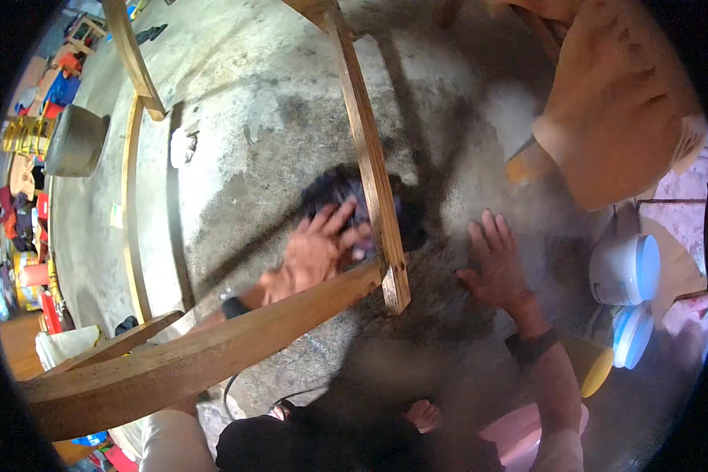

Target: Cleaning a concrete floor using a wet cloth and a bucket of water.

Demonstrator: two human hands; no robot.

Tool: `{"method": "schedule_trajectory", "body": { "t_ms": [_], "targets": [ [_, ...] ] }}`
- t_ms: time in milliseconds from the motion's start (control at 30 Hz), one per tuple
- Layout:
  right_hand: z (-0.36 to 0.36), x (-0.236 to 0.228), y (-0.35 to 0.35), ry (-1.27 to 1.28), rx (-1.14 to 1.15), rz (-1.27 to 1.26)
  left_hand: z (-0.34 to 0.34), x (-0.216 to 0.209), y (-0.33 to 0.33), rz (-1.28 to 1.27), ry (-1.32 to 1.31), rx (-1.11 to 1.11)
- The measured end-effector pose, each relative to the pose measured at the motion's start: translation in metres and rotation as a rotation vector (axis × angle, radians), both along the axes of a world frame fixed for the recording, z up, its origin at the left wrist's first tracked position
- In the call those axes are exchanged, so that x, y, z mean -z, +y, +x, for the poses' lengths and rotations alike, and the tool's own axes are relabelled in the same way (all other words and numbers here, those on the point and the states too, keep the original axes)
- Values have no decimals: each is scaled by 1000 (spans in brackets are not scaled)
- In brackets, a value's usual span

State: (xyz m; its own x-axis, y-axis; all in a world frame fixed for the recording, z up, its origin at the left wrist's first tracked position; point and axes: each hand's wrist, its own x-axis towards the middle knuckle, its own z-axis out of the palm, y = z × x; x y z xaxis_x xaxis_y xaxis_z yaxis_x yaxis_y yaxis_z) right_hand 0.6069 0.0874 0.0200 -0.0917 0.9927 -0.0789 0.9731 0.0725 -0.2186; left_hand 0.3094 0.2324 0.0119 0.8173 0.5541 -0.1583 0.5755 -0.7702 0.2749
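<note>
One dark cloth on concrete floor, partly hidden by wooden post; left hand over it, blurred, grip undeterminable; right hand splayed, empty; step, seemingly wiping; next stroke likely calls for clearing the post.

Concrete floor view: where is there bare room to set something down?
A broad bare patch of floor lies between the white object and the dark cloth by the left hand. A narrower gap separates the cloth from the right hand. Crowded: the right side, with white tub and yellow-lidded container.
</note>
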Motion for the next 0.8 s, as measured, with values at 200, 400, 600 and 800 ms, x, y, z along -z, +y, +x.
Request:
{"method": "schedule_trajectory", "body": {
  "t_ms": [200,400,600,800],
  "targets": [
    [1,-5,2,-51,0,37,5,1,52,80,-15,77],
    [-1,-3,7,-46,-2,-4,46,-15,119,173,92,-307],
    [-8,-18,33,396,53,72,13,7,65,-1172,-819,-366],
    [-34,-19,106,157,-180,187,-68,-38,43,-444,-361,-507]
  ]
}}
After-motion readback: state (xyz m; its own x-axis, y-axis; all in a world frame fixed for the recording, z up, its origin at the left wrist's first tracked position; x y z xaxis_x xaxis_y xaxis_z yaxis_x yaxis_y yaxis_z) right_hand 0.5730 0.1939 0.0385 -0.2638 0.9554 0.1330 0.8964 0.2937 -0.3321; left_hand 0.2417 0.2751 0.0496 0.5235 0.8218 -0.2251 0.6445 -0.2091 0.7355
